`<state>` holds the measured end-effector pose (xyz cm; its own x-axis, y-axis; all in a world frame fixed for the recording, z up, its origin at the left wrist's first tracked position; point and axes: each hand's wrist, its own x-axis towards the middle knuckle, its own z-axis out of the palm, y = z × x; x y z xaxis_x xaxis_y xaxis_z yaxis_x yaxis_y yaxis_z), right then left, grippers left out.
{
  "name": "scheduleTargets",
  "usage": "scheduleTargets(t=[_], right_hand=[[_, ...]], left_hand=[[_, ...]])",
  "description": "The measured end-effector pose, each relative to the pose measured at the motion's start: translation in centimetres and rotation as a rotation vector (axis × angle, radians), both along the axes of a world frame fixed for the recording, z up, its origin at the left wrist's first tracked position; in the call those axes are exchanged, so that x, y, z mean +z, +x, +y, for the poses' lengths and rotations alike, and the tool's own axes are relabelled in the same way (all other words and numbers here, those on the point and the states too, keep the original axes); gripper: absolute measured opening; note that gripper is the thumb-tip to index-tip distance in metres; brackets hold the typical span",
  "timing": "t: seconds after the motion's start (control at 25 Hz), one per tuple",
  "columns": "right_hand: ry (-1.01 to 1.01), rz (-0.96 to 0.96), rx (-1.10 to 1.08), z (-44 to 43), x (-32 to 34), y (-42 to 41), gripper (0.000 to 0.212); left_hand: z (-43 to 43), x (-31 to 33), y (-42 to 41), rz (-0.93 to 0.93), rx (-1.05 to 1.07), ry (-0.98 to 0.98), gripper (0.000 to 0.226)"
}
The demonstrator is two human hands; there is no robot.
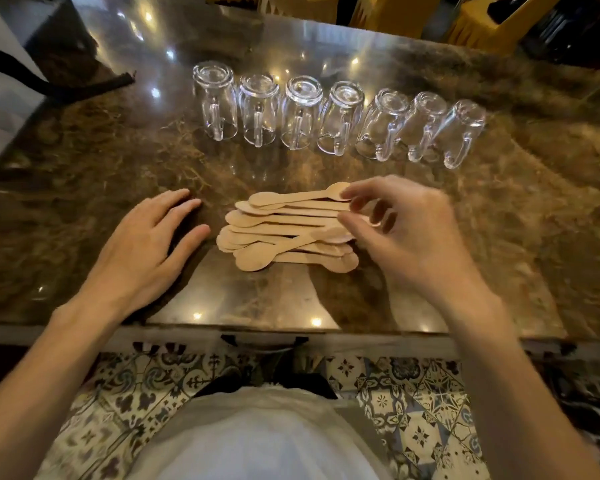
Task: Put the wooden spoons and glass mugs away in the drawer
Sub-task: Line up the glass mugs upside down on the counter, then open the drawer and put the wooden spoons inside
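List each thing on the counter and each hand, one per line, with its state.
glass mugs: seven, upside down, in a row.
wooden spoons: piled flat.
left hand: open, flat on the counter.
right hand: fingers at the spoon ends; grip unclear.

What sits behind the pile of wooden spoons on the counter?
Behind the pile of wooden spoons stands a row of seven glass mugs, upside down, handles toward the person, on the marble counter. The right hand covers the pile's right end.
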<state>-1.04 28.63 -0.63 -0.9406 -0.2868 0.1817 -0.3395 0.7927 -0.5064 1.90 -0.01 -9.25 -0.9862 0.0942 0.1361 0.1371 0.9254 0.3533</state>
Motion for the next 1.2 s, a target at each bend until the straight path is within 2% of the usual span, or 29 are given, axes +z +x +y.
scheduleTargets(t=[0.08,0.12,0.2,0.32,0.36,0.44,0.52,0.6,0.72,0.84,0.92,1.04,1.2], right_hand=[[-0.188,-0.052,-0.005,-2.0,-1.7,2.9,0.018],[-0.343,-0.110,-0.030,-3.1,-2.5,4.3,0.014],[-0.776,-0.265,-0.117,-5.4,-4.1,7.0,0.008],[-1.489,-0.423,-0.380,-8.4,-6.3,10.6,0.024],[-1.677,-0.427,-0.498,-9.1,-7.2,11.6,0.029],[-1.930,-0.431,-0.734,-9.9,-8.9,13.1,0.035],[-2.037,-0.493,-0.973,-10.2,-10.6,13.8,0.035],[-2.038,-0.604,-1.205,-10.2,-12.6,13.9,0.032],[-1.989,-0.761,-1.373,-10.6,-15.0,13.9,0.031],[-1.963,-0.853,-1.386,-11.3,-16.2,14.0,0.029],[-2.035,-0.893,-1.300,-11.7,-16.3,13.7,0.027],[-2.197,-0.889,-1.190,-12.1,-16.1,13.0,0.029],[-2.222,-0.879,-1.175,-12.3,-15.6,12.8,0.040]], left_hand=[[0.0,-0.5,0.8,0.001,0.013,-0.089,0.060],[0.0,-0.7,1.0,0.003,0.023,-0.122,0.059],[0.0,-1.1,0.9,0.014,0.040,-0.151,0.057],[0.0,-1.7,0.8,0.029,0.051,-0.168,0.056],[-0.1,-2.0,0.8,0.031,0.058,-0.165,0.056],[-0.2,-2.4,1.2,0.034,0.074,-0.163,0.056],[-0.1,-2.5,1.4,0.041,0.088,-0.164,0.055],[-0.1,-2.7,1.5,0.050,0.107,-0.163,0.055],[0.0,-2.6,1.6,0.043,0.118,-0.164,0.055],[0.1,-2.3,1.6,0.012,0.134,-0.149,0.054],[0.8,-2.4,1.9,-0.016,0.185,-0.133,0.053],[1.7,-2.7,2.7,-0.015,0.249,-0.111,0.051],[1.6,-2.5,3.3,-0.018,0.227,-0.105,0.053]])
